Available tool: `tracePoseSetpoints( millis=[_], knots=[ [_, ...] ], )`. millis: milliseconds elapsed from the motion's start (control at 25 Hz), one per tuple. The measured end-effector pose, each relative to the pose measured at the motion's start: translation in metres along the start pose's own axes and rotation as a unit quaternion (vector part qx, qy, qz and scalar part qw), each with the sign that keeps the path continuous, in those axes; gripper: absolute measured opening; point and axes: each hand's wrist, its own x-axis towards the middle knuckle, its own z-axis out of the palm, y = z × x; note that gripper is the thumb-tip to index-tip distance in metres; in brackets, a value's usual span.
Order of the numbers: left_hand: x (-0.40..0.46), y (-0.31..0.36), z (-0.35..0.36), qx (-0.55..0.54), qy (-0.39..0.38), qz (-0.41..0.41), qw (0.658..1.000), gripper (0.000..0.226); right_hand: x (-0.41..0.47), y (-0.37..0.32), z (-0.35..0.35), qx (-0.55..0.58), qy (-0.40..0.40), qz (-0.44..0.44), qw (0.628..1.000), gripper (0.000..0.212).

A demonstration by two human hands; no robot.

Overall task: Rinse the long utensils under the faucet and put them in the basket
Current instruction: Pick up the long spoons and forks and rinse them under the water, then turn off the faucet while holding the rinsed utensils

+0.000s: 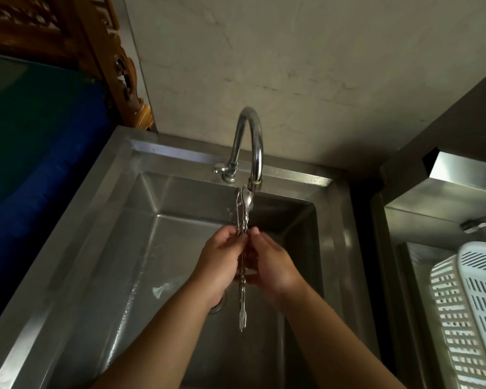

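A bundle of long metal utensils (242, 301) with twisted handles stands nearly upright over the steel sink (101, 248). Its upper ends reach the spout of the curved faucet (250, 141), where water runs onto them. A small fork end points down below my hands. My left hand (222, 262) grips the bundle from the left, fingers curled round the handles. My right hand (272, 262) pinches the same bundle from the right, fingertips meeting the left hand's. The white slotted plastic basket (466, 313) sits at the far right, apart from both hands.
The sink drain (218, 306) peeks out under my left wrist. A second steel basin (404, 276) at the right holds the basket, with another faucet (481, 220) over it. A blue-green surface (34, 164) and carved wooden furniture (104, 51) stand at the left.
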Motion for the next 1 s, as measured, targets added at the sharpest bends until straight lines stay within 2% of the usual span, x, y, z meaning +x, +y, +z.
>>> tracePoseSetpoints(
  millis=[120,240,360,440,480,520,560,600,680,760,880,1000],
  knots=[
    [-0.001,-0.003,0.007,0.144,0.006,0.040,0.989,0.013,-0.018,0.015,-0.009,-0.001,0.007,-0.016,1.000,0.037],
    [0.000,0.000,0.011,0.196,-0.013,0.071,0.978,0.014,-0.028,0.018,-0.018,-0.054,0.013,-0.051,0.997,0.040],
    [0.008,0.019,0.009,0.260,-0.052,0.076,0.961,0.038,-0.029,0.014,-0.025,-0.073,0.031,-0.065,0.995,0.034],
    [0.024,0.036,0.004,0.309,-0.039,0.100,0.945,0.057,-0.026,0.009,-0.028,-0.079,0.040,-0.076,0.993,0.029],
    [0.034,0.046,-0.001,0.335,-0.017,0.127,0.933,0.057,-0.024,0.006,-0.029,-0.080,0.046,-0.081,0.992,0.027],
    [0.046,0.055,-0.007,0.371,0.012,0.165,0.914,0.048,-0.021,0.004,-0.030,-0.083,0.049,-0.084,0.992,0.026],
    [0.058,0.064,-0.015,0.425,0.043,0.215,0.879,0.034,-0.020,0.002,-0.031,-0.085,0.052,-0.085,0.991,0.024],
    [0.070,0.071,-0.025,0.493,0.066,0.261,0.828,0.026,-0.018,0.001,-0.032,-0.085,0.053,-0.084,0.991,0.023],
    [0.094,0.081,-0.041,0.637,0.073,0.270,0.719,0.051,-0.014,-0.001,-0.033,-0.084,0.059,-0.087,0.991,0.021],
    [0.110,0.082,-0.049,0.715,0.048,0.223,0.660,0.073,-0.010,-0.001,-0.035,-0.091,0.070,-0.096,0.989,0.021],
    [0.124,0.071,-0.053,0.754,0.021,0.190,0.629,0.086,-0.005,-0.001,-0.034,-0.109,0.083,-0.111,0.984,0.019],
    [0.127,0.063,-0.054,0.743,0.028,0.195,0.639,0.088,0.000,0.001,-0.034,-0.114,0.093,-0.118,0.982,0.019]
  ],
)
